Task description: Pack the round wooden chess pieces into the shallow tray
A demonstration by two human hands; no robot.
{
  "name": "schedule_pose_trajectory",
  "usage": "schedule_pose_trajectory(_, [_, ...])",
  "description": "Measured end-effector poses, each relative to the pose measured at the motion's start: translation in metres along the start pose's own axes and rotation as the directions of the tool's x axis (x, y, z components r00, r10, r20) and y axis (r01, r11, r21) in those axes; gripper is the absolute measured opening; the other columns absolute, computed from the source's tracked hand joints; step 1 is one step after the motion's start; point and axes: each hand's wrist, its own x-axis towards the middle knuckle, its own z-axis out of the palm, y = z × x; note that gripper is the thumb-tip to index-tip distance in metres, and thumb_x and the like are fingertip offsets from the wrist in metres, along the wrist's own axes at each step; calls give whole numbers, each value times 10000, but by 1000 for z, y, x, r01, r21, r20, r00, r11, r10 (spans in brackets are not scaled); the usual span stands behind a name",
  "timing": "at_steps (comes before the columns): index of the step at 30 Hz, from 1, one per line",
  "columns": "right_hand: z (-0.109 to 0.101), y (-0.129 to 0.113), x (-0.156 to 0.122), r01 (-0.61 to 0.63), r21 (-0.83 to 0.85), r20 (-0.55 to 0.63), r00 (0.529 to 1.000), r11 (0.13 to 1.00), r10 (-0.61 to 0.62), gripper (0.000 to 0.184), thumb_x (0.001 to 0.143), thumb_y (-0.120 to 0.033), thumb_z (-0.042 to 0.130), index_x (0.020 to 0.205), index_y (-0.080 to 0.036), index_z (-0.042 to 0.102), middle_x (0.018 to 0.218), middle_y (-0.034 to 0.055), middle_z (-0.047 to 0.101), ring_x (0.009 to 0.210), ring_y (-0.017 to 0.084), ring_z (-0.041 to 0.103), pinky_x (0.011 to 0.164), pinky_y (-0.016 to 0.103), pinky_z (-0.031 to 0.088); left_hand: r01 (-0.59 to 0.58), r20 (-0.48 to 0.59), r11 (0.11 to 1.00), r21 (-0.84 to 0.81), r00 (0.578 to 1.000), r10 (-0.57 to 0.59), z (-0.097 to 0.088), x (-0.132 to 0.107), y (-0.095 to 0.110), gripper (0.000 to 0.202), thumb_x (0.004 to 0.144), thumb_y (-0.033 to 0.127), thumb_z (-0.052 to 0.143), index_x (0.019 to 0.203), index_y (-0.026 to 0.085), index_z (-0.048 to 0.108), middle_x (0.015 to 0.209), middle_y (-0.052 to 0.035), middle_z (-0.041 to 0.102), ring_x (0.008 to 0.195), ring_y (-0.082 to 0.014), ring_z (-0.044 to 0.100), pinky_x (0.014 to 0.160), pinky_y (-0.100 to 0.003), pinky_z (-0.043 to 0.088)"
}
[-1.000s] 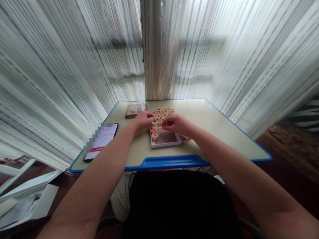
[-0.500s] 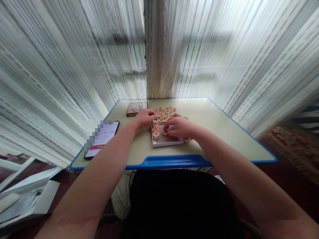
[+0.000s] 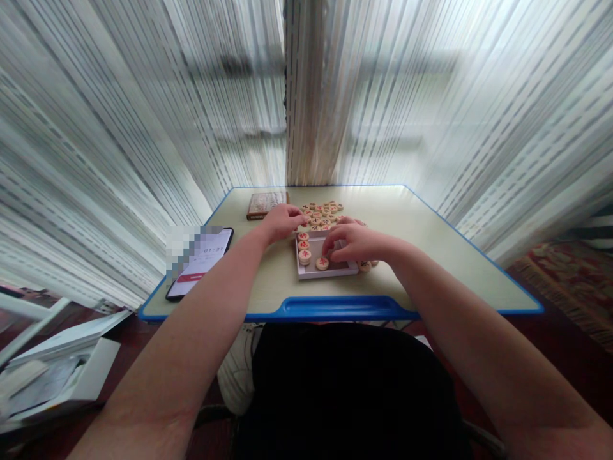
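A shallow white box (image 3: 328, 275) sits near the front of the table. Down its left side runs a column of round wooden Chinese chess pieces with red characters, the nearest (image 3: 304, 256) by the front corner. Another red-marked piece (image 3: 322, 262) lies on the box floor, just in front of my right hand (image 3: 352, 240). That hand reaches over the box, its fingers bent down and apart. My left hand (image 3: 284, 221) is at the far left corner of the box, fingertips drawn together; what they hold is too small to make out.
Several loose chess pieces (image 3: 326, 214) are spread behind the box, and others (image 3: 365, 266) lie to its right. A brown patterned box (image 3: 264, 204) stands at the back left. A phone (image 3: 200, 264) rests on the left. The table (image 3: 445, 275) has a blue edge.
My right hand has drawn back slightly from the red piece on the box floor, which now shows whole. My left hand stays by the far left corner. The view has shifted slightly.
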Motion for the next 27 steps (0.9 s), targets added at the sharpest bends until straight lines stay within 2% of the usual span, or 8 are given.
schedule_pose_trajectory(3, [2, 4, 1, 24, -5, 30, 999, 1000, -24, 110, 640, -267, 703, 725, -310, 758, 852, 11, 680, 1029, 282, 474, 997, 469, 317, 17, -5, 1000, 1, 1000, -17, 0, 0, 1, 252, 695, 344, 573, 697, 123, 694, 562, -8, 591, 562, -114, 500, 569, -248, 374])
schedule_pose_trajectory(9, [5, -3, 0, 79, 58, 27, 996, 995, -81, 94, 659, -343, 719, 735, -301, 755, 923, 16, 660, 1051, 268, 475, 979, 425, 341, 30, -6, 999, -11, 1000, -30, -1, -2, 4, 237, 713, 323, 576, 708, 119, 697, 567, -4, 593, 536, -97, 476, 561, -241, 373])
schedule_pose_trajectory(15, [8, -8, 1, 31, 47, 16, 999, 998, -32, 145, 643, -383, 743, 746, -281, 742, 923, 23, 654, 1068, 280, 468, 954, 436, 346, 52, -11, 995, -84, 999, -53, -1, -3, 10, 213, 727, 293, 572, 703, 119, 692, 619, -18, 634, 544, -89, 485, 597, -241, 408])
schedule_pose_trajectory(21, [14, -9, 4, 126, 15, -26, 992, 992, -126, 131, 650, -361, 746, 711, -246, 727, 900, 32, 648, 1057, 259, 482, 977, 406, 334, 37, -14, 995, -88, 999, -38, 0, -3, 8, 216, 713, 299, 575, 686, 120, 693, 621, -26, 640, 561, -102, 503, 597, -251, 420])
schedule_pose_trajectory(27, [18, -7, 5, 134, -8, -45, 990, 991, -134, 161, 649, -395, 741, 704, -244, 724, 906, 41, 644, 1044, 263, 480, 957, 418, 343, 34, -14, 998, -60, 999, -35, 1, -2, 7, 206, 707, 286, 574, 674, 117, 688, 586, -13, 614, 548, -96, 491, 562, -235, 389])
